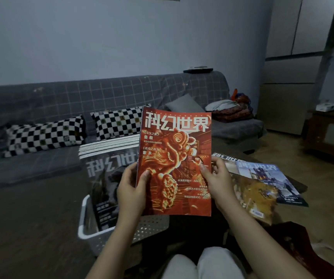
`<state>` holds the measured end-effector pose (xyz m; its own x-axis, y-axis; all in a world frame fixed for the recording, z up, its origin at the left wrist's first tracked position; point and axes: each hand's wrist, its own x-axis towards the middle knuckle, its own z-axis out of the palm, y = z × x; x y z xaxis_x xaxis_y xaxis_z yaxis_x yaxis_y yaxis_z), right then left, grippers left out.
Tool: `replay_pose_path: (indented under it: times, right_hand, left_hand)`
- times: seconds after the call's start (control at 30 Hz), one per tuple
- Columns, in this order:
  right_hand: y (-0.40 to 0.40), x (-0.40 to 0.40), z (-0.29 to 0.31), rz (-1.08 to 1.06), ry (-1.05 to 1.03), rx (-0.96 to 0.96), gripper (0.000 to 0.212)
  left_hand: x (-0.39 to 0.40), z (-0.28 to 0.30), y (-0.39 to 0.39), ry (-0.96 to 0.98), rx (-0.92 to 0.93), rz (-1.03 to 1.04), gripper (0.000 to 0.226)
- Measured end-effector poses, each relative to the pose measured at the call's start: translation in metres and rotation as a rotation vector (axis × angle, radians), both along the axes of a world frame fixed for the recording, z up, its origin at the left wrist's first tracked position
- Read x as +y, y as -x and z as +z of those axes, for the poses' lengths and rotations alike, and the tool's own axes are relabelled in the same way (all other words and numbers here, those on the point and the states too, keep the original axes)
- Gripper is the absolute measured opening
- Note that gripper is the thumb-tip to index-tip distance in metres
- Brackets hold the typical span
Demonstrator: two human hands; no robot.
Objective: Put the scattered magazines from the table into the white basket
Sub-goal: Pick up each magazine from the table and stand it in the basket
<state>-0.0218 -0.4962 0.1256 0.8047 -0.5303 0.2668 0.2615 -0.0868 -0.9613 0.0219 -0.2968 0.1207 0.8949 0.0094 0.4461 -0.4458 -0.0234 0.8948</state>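
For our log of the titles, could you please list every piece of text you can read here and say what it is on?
"科幻世界": title on the red magazine, held by the left hand and right hand.
"科幻世界": on the blue magazine on the table.
"科幻世": seen on the dark magazine in the white basket; the rest is hidden.
Smaller cover lines on all three: too small or blurred.

科幻世界 in white on the red magazine (pixel 175 158), same title on the dark basket magazine (pixel 105 178) and the blue magazine (pixel 263 176)
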Motion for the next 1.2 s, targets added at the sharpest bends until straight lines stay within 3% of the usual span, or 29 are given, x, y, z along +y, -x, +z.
replay_pose_path:
  times: [0.3,0.53,0.83,1.2]
  right_hand:
    - [-0.045,0.076,0.009,0.177,0.056,-0.014,0.016]
    - [-0.067,0.103,-0.012,0.196,0.17,0.109,0.012]
    - [-0.066,0.11,-0.05,0.019,0.289,0.18,0.011]
    - [-0.069,0.114,-0.056,-0.099,0.397,0.212,0.045]
  left_hand:
    - [0.082,0.0,-0.015,-0.035,-0.021,0.278,0.039]
    - [0.107,-0.032,-0.023,-0.083,-0.066,0.513,0.034]
    - [0.114,-0.062,-0.023,-0.243,0.07,0.563,0.023]
    - [0.107,-0.064,-0.02,-0.25,0.123,0.55,0.028]
